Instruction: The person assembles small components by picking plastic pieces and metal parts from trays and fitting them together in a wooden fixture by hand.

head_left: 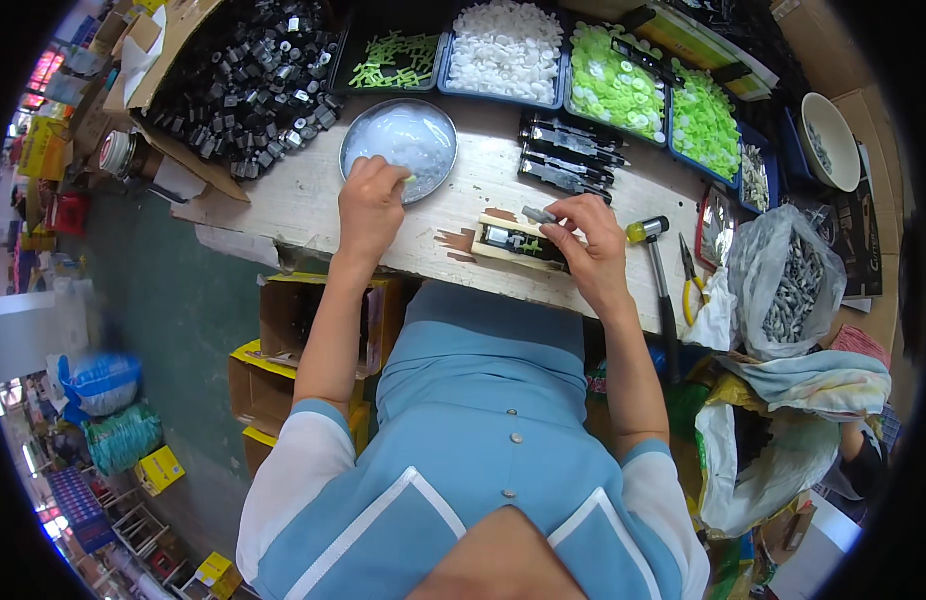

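Note:
My left hand (371, 205) is at the near rim of a round metal dish (453, 135), which holds a whitish, translucent grease-like substance (398, 135). Its fingertips pinch a small yellow-green piece (410, 179). My right hand (591, 245) grips a small grey metal piece (536, 214) between thumb and fingers, just above a pale wooden block fixture (480, 246). In that fixture lies a black assembly (508, 240) with a silvery cylinder and green parts inside. The right hand partly covers the fixture's right end.
Along the back stand bins of green sticks (395, 60), white caps (503, 50) and green discs (613, 80). Black housings (563, 155) lie before them. A box of black parts (253, 90) is left; a hammer (663, 280), pliers (691, 275) and bag of grey pieces (793, 285) are right.

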A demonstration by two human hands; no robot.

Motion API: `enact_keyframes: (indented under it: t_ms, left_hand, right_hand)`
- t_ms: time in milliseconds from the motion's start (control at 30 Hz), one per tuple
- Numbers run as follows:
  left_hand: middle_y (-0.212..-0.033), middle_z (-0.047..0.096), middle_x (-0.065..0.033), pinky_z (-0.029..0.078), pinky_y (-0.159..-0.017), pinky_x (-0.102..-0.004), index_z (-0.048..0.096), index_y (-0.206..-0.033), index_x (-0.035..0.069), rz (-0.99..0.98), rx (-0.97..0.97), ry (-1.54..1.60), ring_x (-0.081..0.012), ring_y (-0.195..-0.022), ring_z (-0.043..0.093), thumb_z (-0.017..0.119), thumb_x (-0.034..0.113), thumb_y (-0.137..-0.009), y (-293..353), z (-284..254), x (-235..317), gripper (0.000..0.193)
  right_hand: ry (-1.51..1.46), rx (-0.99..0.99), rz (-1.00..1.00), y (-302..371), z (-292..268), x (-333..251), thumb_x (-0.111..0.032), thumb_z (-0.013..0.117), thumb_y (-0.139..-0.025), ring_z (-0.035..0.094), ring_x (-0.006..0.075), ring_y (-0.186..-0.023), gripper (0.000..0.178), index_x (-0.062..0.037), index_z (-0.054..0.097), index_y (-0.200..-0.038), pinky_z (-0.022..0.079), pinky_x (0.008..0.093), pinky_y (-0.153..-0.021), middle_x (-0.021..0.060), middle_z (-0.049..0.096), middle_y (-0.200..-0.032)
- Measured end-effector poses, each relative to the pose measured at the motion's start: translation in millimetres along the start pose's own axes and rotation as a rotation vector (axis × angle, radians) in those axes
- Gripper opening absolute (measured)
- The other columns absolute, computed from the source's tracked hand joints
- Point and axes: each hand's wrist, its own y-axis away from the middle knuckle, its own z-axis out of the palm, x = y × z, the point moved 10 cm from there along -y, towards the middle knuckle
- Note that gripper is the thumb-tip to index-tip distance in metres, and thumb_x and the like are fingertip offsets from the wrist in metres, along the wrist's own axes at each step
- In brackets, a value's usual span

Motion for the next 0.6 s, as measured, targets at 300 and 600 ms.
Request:
enact_keyframes:
  t_ms: [300, 600]
  left_hand:
    - [-0.078, 0.057, -0.0006, 0.040, -0.062, -0.0183, 0.063, -0.082, -0.001, -0.384, -0.023, 1.000, -0.0060, -0.068, 0.050, 0.063, -0.005, -0.072, 4.1, 26.7, 18.5, 0.010]
    - [-0.077, 0.057, -0.0019, 0.042, -0.064, -0.0196, 0.063, -0.082, 0.000, -0.316, -0.069, 1.056, -0.0074, -0.070, 0.052, 0.064, -0.006, -0.071, 3.9, 39.6, 40.7, 0.012]
  right_hand:
    - [-0.039, 0.001, -0.019, -7.2, 8.5, -11.8, -0.004, 0.065, -0.073, 0.050, 0.0149, -0.068, 0.015, -0.0009, 0.060, -0.087, 0.041, 0.0256, -0.064, 0.0065, 0.057, -0.082]
    - [-0.130, 0.042, 0.059, -5.7, 4.8, -1.1, -0.009, 0.065, -0.072, 0.052, 0.0166, -0.065, 0.013, -0.0055, 0.060, -0.084, 0.034, 0.0294, -0.067, 0.0040, 0.055, -0.076]
